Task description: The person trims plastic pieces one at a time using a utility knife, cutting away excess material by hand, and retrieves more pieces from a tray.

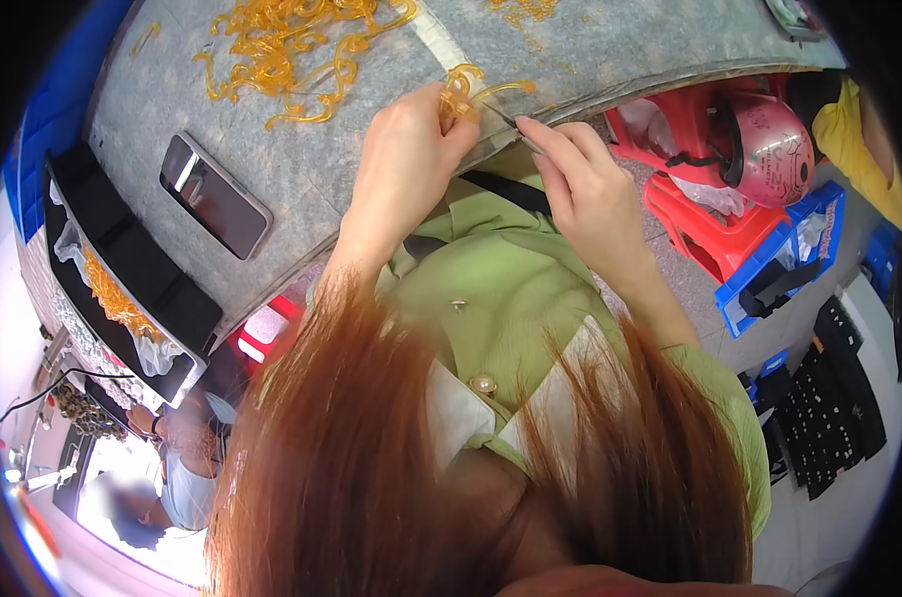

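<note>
My left hand [406, 149] is closed at the table's edge, pinching a curly amber plastic piece [459, 95] between thumb and fingers. One curved branch of it sticks out to the right. My right hand [595, 184] grips a thin, dark, pointed tool [504, 117] whose kind I cannot make out. Its tip lies close to the amber piece; whether they touch is unclear. Beyond my left hand, a heap of similar amber pieces [292, 50] lies on the grey table [381, 30]. Small amber bits [525, 12] are scattered farther right.
A phone [215, 195] lies on the table's left part. A black tray [122, 308] with amber pieces in a bag stands beyond the left edge. To the right are red stools [704, 234], a pink helmet [769, 149] and a blue crate [784, 264]. Another person [187, 468] is at lower left.
</note>
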Available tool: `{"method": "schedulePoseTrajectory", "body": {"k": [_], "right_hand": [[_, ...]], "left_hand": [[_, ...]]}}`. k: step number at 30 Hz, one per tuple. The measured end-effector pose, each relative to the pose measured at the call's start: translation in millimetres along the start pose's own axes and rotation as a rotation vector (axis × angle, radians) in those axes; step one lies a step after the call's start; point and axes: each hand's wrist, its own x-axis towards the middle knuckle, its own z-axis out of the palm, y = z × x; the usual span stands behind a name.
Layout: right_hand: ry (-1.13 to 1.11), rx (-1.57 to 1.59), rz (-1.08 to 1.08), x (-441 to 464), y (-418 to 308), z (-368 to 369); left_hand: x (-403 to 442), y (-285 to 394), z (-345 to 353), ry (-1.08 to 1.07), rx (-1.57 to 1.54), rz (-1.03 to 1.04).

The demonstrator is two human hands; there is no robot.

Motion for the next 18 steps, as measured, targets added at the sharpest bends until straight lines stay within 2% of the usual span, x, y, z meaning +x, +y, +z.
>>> {"method": "schedulePoseTrajectory", "body": {"k": [18], "right_hand": [[-0.043,-0.133,-0.05,2.0,-2.4,-1.8]], "left_hand": [[2.9,1.1,-4.9,-0.073,-0.002,-0.047]]}}
